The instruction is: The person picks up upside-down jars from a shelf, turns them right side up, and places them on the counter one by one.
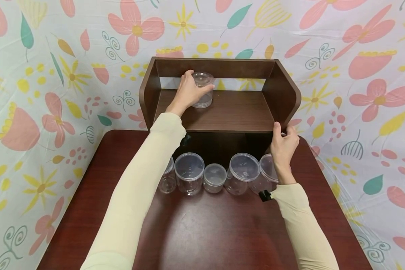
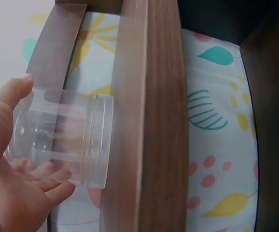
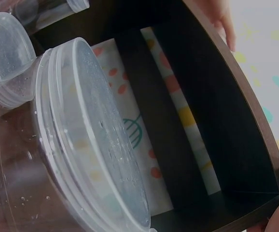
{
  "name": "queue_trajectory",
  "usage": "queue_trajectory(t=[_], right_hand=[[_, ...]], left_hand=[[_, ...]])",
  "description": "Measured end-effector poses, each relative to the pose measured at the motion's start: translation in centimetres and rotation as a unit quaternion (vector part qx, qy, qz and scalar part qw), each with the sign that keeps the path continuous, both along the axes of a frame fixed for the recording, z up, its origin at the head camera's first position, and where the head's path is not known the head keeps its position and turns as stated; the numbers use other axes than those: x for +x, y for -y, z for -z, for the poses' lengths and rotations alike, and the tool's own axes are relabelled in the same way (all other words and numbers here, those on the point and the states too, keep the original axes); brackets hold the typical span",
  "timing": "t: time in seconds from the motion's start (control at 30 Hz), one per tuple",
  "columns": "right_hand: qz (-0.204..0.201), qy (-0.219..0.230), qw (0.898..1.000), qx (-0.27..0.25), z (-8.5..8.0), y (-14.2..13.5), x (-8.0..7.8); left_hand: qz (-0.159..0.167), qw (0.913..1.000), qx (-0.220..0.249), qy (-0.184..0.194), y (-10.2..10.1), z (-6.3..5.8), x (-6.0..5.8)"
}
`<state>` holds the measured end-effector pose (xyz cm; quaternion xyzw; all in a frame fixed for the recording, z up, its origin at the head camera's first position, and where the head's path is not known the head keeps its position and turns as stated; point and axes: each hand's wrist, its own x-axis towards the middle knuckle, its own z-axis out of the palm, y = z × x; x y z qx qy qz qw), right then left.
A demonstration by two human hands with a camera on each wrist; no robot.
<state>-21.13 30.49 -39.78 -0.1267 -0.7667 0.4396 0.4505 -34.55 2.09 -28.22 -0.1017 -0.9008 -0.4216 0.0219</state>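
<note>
**Left hand holds clear jar on shelf, right hand grips shelf corner**

Left hand (image 1: 188, 92), upper centre of head view, fingers curled round a clear lidded jar (image 1: 203, 90). Jar stands upright on the top board of the brown wooden shelf (image 1: 229, 112), toward its left side, near the back rail. In the left wrist view the left hand (image 2: 9, 183) sits lower left of frame, thumb and fingers wrapped about the jar (image 2: 64, 137), whose lidded end touches the shelf board (image 2: 149, 121).

Below, centre of head view, a row of clear lidded containers on the dark red counter (image 1: 222, 232), just in front of the shelf: small jar (image 1: 167, 180) partly hidden by the left sleeve, taller jar (image 1: 189, 173), low small jar (image 1: 214, 178), wide-lid jar (image 1: 242, 173), then rightmost jar (image 1: 267, 176) partly behind the right wrist.

Right hand (image 1: 283, 144), right of centre, fingers and thumb clamped on the shelf's front right corner. Right wrist view: big clear lid (image 3: 93, 140) fills the left, shelf interior dark to the right.

Floral cloth (image 1: 54, 75) behind everything.
</note>
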Motion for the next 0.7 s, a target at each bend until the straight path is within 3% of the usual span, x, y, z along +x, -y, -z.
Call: queue_trajectory(t=[0.27,0.7], right_hand=[[0.004,-0.002,1.000,0.000,0.0,0.0,0.0],[0.003,0.007,1.000,-0.005,0.0,0.0,-0.1]], left_hand=[[0.017,0.9990,0.038,0.016,0.5,0.0,0.8],[0.048,0.9941,0.095,0.019,2.6,0.3,3.7]])
